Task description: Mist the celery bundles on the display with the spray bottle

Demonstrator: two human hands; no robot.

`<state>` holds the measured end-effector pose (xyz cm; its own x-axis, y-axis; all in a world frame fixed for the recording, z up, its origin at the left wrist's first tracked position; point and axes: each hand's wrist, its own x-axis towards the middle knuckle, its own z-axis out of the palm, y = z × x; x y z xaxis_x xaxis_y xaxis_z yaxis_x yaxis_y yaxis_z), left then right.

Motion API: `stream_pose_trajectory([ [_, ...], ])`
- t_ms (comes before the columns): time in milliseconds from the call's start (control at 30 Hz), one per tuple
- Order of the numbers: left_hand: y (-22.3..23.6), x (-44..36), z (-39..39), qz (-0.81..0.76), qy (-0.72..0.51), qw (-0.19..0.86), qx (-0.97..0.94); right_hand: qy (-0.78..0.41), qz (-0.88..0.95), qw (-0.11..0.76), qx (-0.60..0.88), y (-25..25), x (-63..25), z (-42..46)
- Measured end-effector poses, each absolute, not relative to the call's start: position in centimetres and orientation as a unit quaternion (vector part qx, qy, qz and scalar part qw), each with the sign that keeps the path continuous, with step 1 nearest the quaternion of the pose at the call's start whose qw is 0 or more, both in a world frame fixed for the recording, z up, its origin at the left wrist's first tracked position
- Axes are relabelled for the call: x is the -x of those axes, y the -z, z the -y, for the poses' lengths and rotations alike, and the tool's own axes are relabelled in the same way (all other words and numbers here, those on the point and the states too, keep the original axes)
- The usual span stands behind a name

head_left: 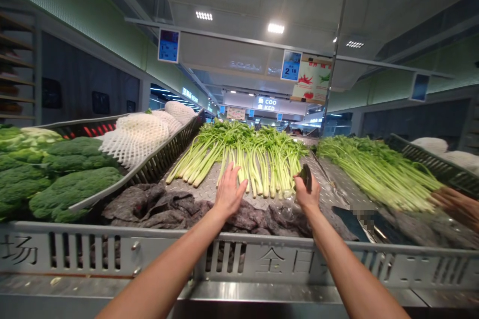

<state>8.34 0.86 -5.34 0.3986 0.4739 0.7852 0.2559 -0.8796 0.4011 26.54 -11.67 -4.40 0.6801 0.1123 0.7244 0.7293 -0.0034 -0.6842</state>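
Note:
My left hand [229,193] is open, its fingers stretched out at the lower ends of the celery stalks [264,172]. I cannot tell whether it presses on them. My right hand [309,195] is closed around a black object [307,177] that sticks up above the fist; its kind cannot be made out. Something clear and shiny [288,203] shows just left of this hand, by the stalk ends. The celery lies in a row on a textured metal shelf [213,190], leaves toward the back. A crumpled dark grey cloth [160,207] runs along the front.
Broccoli [77,184] lies at left, beside white foam-netted produce [138,134] and a dark slatted divider [164,152]. A grey slatted rail [157,254] edges the front. At right, a mirror [377,109] reflects celery and a hand. Price signs [291,66] hang above.

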Motion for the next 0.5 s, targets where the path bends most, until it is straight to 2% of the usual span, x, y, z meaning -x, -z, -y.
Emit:
stream_pose_trajectory([
  [500,5.27,-8.20,-1.80,-0.255,-0.534,0.175,-0.787,0.244,0.262,0.652,0.668,4.41,-26.51,11.69],
])
